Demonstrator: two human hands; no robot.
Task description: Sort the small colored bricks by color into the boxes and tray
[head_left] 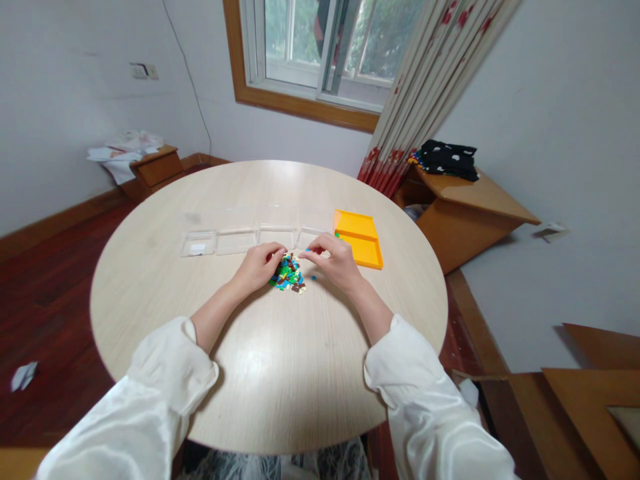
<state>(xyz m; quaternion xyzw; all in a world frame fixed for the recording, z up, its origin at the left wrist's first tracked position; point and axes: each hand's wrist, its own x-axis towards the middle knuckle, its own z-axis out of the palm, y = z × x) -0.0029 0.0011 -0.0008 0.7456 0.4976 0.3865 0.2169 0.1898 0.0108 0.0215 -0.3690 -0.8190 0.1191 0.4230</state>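
Observation:
A heap of tiny plastic building bricks (pixel 289 276) in green, blue, brown, white and yellow lies on the round table (pixel 260 373). Curled against the heap's left side is my left hand (pixel 259 265), thumb and forefinger close together; whatever they hold is hidden. To the right of the heap, my right hand (pixel 334 259) is closed in a pinch, with a small blue brick showing at its fingertips. One loose blue brick (pixel 314 277) rests below that hand. Behind my right hand, a bit of green shows beside the yellow case (pixel 367 252), which lies unfolded.
Several clear plastic trays (pixel 236 241) stand in a row behind my hands, the leftmost with a white label. A window (pixel 325 60) and a curtain (pixel 400 100) are beyond the table. Wooden cabinets (pixel 465 207) with folded cloth (pixel 450 159) stand at the right.

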